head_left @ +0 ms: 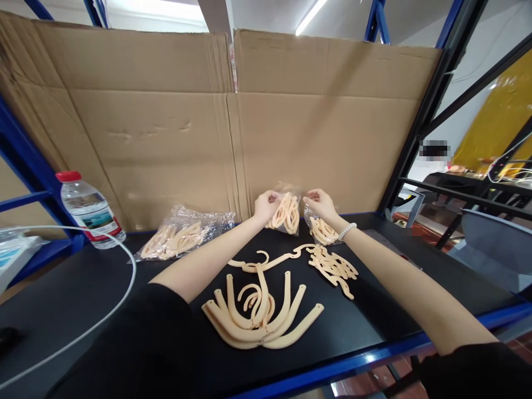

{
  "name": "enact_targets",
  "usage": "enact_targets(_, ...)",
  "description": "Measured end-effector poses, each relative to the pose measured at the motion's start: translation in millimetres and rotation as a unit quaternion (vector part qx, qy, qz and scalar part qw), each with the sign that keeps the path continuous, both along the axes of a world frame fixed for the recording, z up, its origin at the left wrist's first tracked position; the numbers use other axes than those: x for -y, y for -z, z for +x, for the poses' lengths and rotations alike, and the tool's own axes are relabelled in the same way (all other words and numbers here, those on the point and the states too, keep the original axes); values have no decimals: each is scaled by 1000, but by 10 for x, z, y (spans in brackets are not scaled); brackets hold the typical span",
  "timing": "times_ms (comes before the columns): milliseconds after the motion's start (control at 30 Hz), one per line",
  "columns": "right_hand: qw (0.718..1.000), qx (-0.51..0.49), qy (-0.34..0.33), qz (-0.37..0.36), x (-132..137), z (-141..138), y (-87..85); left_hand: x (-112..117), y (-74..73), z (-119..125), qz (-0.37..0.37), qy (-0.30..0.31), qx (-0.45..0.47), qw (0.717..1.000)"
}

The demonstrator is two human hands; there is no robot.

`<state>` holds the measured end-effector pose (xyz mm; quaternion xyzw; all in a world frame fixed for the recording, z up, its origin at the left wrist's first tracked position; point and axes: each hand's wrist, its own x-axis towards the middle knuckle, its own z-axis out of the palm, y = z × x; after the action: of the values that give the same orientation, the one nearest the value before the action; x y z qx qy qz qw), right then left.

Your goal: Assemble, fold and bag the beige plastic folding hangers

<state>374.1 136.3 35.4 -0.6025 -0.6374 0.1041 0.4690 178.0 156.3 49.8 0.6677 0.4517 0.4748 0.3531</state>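
My left hand (267, 206) pinches the edge of a clear plastic bag (286, 213) packed with folded, cream-coloured plastic hangers, held up near the cardboard. To its right, my right hand (322, 204) has loosely curled fingers, and I see nothing between them. Directly under that hand is another clear bag of hangers (323, 231), partly covered by the wrist; whether they touch is unclear. Nearer to me, several unfolded hangers (261, 332) lie stacked on the black table. Behind them stretches a chain of hooked-together hanger pieces (278, 260), and a pile of folded hangers (332, 265) lies at its right end.
A larger clear bag of hangers (178, 235) lies left of my left forearm. Farther left stand a water bottle (93, 210) with a red cap and a white cable (132, 277). Cardboard (324, 127) walls the table's back; a blue rail (353, 368) edges its front.
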Motion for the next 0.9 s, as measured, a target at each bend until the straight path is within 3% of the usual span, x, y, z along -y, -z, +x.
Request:
enact_targets(133,994,-81,-71,-2,61,40,-116,62,-273,46,55,32,46,997)
enact_targets(233,986,-107,-125,-25,145,153,-241,95,-380,291,45,47,75,995)
enact_targets(333,983,-106,-130,-73,205,365,-288,142,-325,617,-15,61,74,995)
enact_targets(467,985,-72,-72,-137,254,694,-116,213,-159,854,-132,112,19,985)
enact_targets(567,988,-22,-7,-150,295,874,73,225,-98,824,-196,142,-29,970)
enact_targets(667,988,47,37,-143,349,954,151,209,-105,708,-215,130,-61,966)
enact_targets(767,985,127,33,-115,425,928,125,229,-159,538,-200,111,-82,970)
enact_targets(900,973,212,-5,-95,503,771,162,364,-285,163,-164,129,-109,972)
